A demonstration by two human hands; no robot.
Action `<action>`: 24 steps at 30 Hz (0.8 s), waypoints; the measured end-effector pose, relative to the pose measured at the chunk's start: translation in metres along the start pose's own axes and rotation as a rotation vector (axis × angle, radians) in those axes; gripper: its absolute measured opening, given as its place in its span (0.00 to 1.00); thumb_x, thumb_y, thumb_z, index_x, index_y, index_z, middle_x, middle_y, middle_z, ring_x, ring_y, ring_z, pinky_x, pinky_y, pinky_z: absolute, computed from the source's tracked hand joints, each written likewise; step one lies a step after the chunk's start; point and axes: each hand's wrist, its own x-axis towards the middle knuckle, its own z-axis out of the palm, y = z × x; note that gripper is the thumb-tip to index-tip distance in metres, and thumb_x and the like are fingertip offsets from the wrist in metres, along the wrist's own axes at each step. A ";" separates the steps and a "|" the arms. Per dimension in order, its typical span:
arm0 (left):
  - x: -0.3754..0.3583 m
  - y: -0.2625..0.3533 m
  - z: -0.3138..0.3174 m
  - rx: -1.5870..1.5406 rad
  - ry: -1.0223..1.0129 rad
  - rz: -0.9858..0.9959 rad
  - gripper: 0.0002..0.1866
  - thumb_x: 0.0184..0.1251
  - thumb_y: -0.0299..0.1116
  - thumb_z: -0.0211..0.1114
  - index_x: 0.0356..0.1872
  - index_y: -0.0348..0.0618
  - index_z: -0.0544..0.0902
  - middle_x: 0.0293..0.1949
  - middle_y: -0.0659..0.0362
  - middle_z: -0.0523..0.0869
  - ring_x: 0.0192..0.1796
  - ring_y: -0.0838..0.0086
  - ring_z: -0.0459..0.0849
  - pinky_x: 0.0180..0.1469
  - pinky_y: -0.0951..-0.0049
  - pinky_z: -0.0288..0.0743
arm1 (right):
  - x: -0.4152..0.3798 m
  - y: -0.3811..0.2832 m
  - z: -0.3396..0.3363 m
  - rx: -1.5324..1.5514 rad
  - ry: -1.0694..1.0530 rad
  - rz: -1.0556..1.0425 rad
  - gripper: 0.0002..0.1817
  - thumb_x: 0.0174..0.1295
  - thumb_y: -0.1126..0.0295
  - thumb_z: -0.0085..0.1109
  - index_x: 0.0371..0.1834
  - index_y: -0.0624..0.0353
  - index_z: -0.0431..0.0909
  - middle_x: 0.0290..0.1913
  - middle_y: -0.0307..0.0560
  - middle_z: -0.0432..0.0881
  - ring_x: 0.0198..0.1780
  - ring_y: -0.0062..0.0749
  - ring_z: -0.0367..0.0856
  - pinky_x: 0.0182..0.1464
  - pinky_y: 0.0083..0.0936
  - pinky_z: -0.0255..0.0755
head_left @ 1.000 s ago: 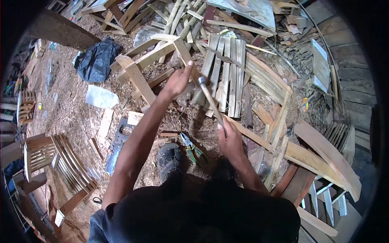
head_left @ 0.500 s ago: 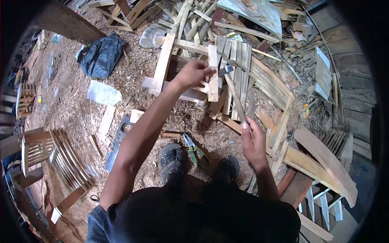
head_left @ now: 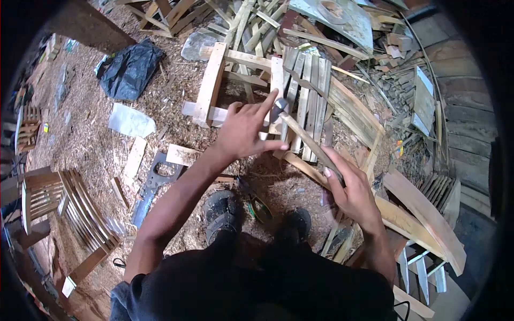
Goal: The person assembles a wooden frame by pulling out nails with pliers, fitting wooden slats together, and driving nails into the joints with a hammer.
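My right hand is wrapped round the wooden handle of a hammer. The hammer's metal head lies over the near part of an upright slat on a small wooden frame. My left hand is spread beside the hammer head, fingers apart and holding nothing, in front of the frame's near side. It hides part of the frame's lower rail. Pliers with green and yellow handles lie on the ground between my shoes.
A handsaw lies at the left on wood shavings. Slatted wooden pieces stand at the lower left. Grey slats lie right of the frame. A black plastic bag is at the upper left, and curved boards at the right.
My left hand has moved off the slat, back towards me, and its fingers have spread. The hammer head has swung left and nearer, and my right hand has shifted right and down.
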 end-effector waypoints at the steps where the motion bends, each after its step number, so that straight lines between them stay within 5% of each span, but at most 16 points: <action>1: 0.006 0.000 0.006 -0.065 0.029 -0.066 0.57 0.50 0.61 0.70 0.75 0.46 0.48 0.35 0.49 0.85 0.44 0.58 0.84 0.62 0.51 0.64 | 0.002 -0.003 -0.002 -0.003 -0.006 -0.006 0.22 0.71 0.69 0.48 0.68 0.55 0.66 0.52 0.62 0.79 0.52 0.53 0.80 0.54 0.38 0.72; 4: 0.020 -0.008 0.015 -0.217 -0.109 -0.156 0.59 0.47 0.54 0.72 0.75 0.43 0.47 0.27 0.51 0.84 0.37 0.59 0.86 0.58 0.55 0.67 | 0.007 -0.014 -0.011 -0.095 -0.095 0.063 0.23 0.69 0.70 0.50 0.68 0.49 0.67 0.45 0.59 0.80 0.45 0.52 0.81 0.49 0.41 0.74; 6: 0.019 -0.009 0.020 -0.172 0.002 -0.113 0.60 0.44 0.53 0.75 0.74 0.39 0.48 0.26 0.54 0.85 0.36 0.58 0.85 0.51 0.59 0.68 | 0.010 -0.016 -0.014 -0.211 -0.118 0.044 0.25 0.67 0.71 0.51 0.68 0.45 0.67 0.38 0.56 0.79 0.39 0.50 0.80 0.45 0.42 0.74; 10: 0.018 -0.010 0.004 -0.412 -0.095 -0.217 0.58 0.43 0.54 0.76 0.71 0.39 0.52 0.34 0.48 0.86 0.41 0.53 0.85 0.52 0.60 0.70 | 0.012 -0.008 -0.013 -0.241 -0.089 0.008 0.26 0.66 0.72 0.51 0.68 0.42 0.68 0.35 0.55 0.77 0.35 0.49 0.78 0.44 0.42 0.74; 13: 0.020 -0.009 -0.003 -0.435 -0.187 -0.212 0.56 0.43 0.53 0.78 0.70 0.38 0.55 0.40 0.43 0.85 0.46 0.51 0.84 0.54 0.57 0.73 | 0.011 0.005 -0.004 -0.248 -0.014 -0.103 0.24 0.67 0.70 0.53 0.67 0.50 0.68 0.32 0.54 0.78 0.32 0.43 0.79 0.39 0.37 0.74; 15: 0.020 -0.005 -0.008 -0.489 -0.166 -0.211 0.53 0.42 0.51 0.79 0.66 0.36 0.59 0.43 0.41 0.84 0.51 0.47 0.82 0.55 0.52 0.75 | 0.012 0.016 0.013 0.002 0.074 0.182 0.21 0.67 0.66 0.55 0.61 0.61 0.72 0.29 0.45 0.77 0.26 0.29 0.76 0.31 0.28 0.71; 18: 0.016 -0.006 -0.001 -0.477 -0.061 -0.185 0.52 0.43 0.49 0.80 0.68 0.37 0.62 0.53 0.40 0.80 0.54 0.53 0.82 0.59 0.54 0.74 | 0.025 0.041 0.054 0.396 0.087 0.262 0.17 0.67 0.63 0.58 0.50 0.66 0.74 0.28 0.37 0.74 0.24 0.17 0.71 0.25 0.20 0.64; 19: 0.011 -0.009 0.010 -0.375 0.196 -0.049 0.44 0.45 0.44 0.79 0.64 0.38 0.68 0.52 0.43 0.80 0.52 0.55 0.82 0.56 0.59 0.78 | 0.033 0.040 0.069 0.521 0.172 0.168 0.13 0.66 0.65 0.59 0.46 0.64 0.73 0.28 0.36 0.73 0.23 0.15 0.69 0.23 0.18 0.62; 24: -0.006 0.000 0.011 -0.564 0.197 -0.071 0.25 0.50 0.33 0.77 0.47 0.35 0.76 0.42 0.51 0.77 0.44 0.65 0.83 0.46 0.71 0.82 | 0.077 0.034 0.104 0.923 0.287 0.191 0.07 0.65 0.74 0.59 0.38 0.57 0.69 0.27 0.35 0.73 0.22 0.11 0.68 0.20 0.12 0.60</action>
